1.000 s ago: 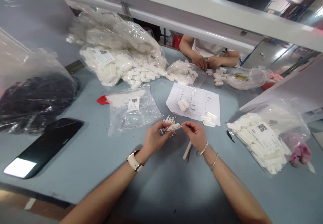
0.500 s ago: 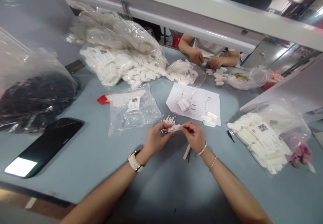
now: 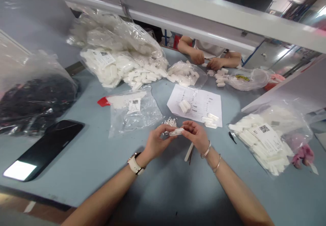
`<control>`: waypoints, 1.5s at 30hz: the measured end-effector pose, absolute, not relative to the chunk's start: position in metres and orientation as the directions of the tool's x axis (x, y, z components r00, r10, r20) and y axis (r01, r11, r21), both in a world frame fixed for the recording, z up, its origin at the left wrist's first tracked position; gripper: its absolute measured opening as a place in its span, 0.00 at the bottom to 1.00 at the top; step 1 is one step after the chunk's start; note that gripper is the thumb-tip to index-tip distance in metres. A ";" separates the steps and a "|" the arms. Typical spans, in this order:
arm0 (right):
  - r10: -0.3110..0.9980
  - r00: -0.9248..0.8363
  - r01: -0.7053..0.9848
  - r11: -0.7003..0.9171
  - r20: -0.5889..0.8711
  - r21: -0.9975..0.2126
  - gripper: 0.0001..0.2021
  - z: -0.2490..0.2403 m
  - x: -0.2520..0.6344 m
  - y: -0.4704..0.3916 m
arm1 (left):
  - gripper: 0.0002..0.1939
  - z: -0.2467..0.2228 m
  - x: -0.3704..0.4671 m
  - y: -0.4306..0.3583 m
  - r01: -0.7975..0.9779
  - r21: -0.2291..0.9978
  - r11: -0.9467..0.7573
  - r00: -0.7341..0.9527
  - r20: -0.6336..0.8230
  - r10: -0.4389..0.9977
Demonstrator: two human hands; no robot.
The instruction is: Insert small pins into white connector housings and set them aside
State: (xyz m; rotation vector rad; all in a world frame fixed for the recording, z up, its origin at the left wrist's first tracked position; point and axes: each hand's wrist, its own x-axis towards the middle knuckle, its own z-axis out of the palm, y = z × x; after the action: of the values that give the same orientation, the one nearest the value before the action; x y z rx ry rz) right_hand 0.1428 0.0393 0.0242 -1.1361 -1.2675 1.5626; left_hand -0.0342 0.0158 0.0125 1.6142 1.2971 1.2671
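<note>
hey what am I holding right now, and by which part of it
A small white block: your left grip pinches its left end, and your right grip is at its right end.

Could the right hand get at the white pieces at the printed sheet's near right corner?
Probably yes: the white pieces lie close beyond the right hand with nothing visible between, though its fingers are at the end of the small part that the left hand holds.
</note>
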 end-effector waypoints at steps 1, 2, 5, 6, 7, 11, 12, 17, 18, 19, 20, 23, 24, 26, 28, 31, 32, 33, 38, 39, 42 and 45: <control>0.951 -0.263 -0.070 -0.184 -0.160 -0.981 0.17 0.024 0.142 0.039 | 0.09 0.013 -0.034 0.016 0.279 0.924 -0.261 0.021 0.266 0.964; 0.953 -0.255 -0.085 -0.189 -0.162 -0.978 0.17 0.024 0.142 0.038 | 0.09 0.013 -0.034 0.016 0.276 0.924 -0.264 0.018 0.270 0.963; 0.960 -0.233 -0.097 -0.182 -0.156 -0.979 0.15 0.022 0.140 0.038 | 0.09 0.013 -0.033 0.016 0.274 0.930 -0.245 0.005 0.253 0.967; 0.963 -0.223 -0.088 -0.177 -0.154 -0.980 0.15 0.021 0.140 0.039 | 0.09 0.013 -0.033 0.016 0.276 0.934 -0.226 -0.003 0.236 0.972; 0.965 -0.212 -0.074 -0.171 -0.152 -0.982 0.15 0.019 0.140 0.040 | 0.10 0.012 -0.033 0.016 0.279 0.939 -0.201 -0.014 0.213 0.977; 0.988 -0.139 0.106 -0.055 -0.070 -0.993 0.12 0.012 0.140 0.042 | 0.13 0.010 -0.035 0.018 0.273 0.958 -0.090 -0.126 0.128 0.984; 0.990 -0.138 0.207 0.019 -0.010 -0.978 0.11 0.010 0.141 0.042 | 0.14 0.010 -0.036 0.019 0.267 0.961 -0.069 -0.162 0.116 0.980; 0.912 -0.349 0.673 0.403 0.214 -0.620 0.10 0.008 0.138 0.038 | 0.16 0.010 -0.038 0.022 0.209 0.978 -0.027 -0.257 0.081 0.963; 0.901 -0.381 0.718 0.429 0.207 -0.548 0.10 0.008 0.137 0.037 | 0.16 0.010 -0.038 0.022 0.202 0.979 -0.025 -0.263 0.079 0.961; 0.896 -0.401 0.752 0.442 0.194 -0.489 0.11 0.008 0.135 0.037 | 0.16 0.010 -0.038 0.022 0.199 0.980 -0.025 -0.267 0.079 0.961; 0.892 -0.415 0.775 0.449 0.178 -0.445 0.11 0.008 0.134 0.036 | 0.15 0.010 -0.038 0.022 0.201 0.979 -0.027 -0.271 0.082 0.959; 0.886 -0.438 0.803 0.461 0.149 -0.377 0.11 0.008 0.133 0.036 | 0.15 0.010 -0.038 0.022 0.207 0.978 -0.034 -0.280 0.092 0.956; 0.883 -0.446 0.804 0.466 0.146 -0.369 0.11 0.007 0.133 0.036 | 0.15 0.010 -0.038 0.022 0.205 0.978 -0.036 -0.281 0.094 0.955; 0.878 -0.457 0.800 0.475 0.141 -0.367 0.11 0.007 0.134 0.037 | 0.15 0.011 -0.038 0.022 0.206 0.978 -0.036 -0.285 0.095 0.954; 0.882 -0.451 0.802 0.467 0.134 -0.373 0.10 0.007 0.134 0.038 | 0.15 0.011 -0.038 0.022 0.214 0.976 -0.029 -0.287 0.091 0.954; 0.895 -0.427 0.809 0.443 0.131 -0.387 0.09 0.006 0.135 0.039 | 0.16 0.011 -0.038 0.022 0.213 0.977 -0.018 -0.289 0.081 0.954; 0.896 -0.423 0.807 0.440 0.135 -0.394 0.08 0.006 0.134 0.039 | 0.16 0.011 -0.038 0.022 0.206 0.978 -0.019 -0.286 0.079 0.955; 0.897 -0.418 0.804 0.438 0.142 -0.402 0.08 0.005 0.134 0.039 | 0.16 0.011 -0.038 0.022 0.198 0.980 -0.022 -0.283 0.079 0.956; 0.911 -0.381 0.805 0.409 0.154 -0.429 0.04 0.003 0.133 0.040 | 0.16 0.009 -0.039 0.022 0.206 0.978 -0.028 -0.285 0.087 0.955; 0.913 -0.379 0.805 0.407 0.154 -0.431 0.04 0.003 0.133 0.040 | 0.16 0.009 -0.039 0.022 0.210 0.977 -0.026 -0.287 0.087 0.954; 0.907 -0.395 0.803 0.419 0.149 -0.423 0.06 0.004 0.134 0.040 | 0.16 0.010 -0.038 0.022 0.206 0.978 -0.025 -0.288 0.085 0.954; 0.888 -0.441 0.795 0.453 0.128 -0.405 0.07 0.007 0.136 0.039 | 0.16 0.012 -0.038 0.022 0.197 0.980 -0.020 -0.289 0.078 0.954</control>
State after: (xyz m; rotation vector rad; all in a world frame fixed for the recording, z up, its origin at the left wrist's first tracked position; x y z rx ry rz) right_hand 0.1360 0.0391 0.0066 -1.4348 -2.3856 0.4099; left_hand -0.0377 0.0217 0.0122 1.2336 1.5553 1.3707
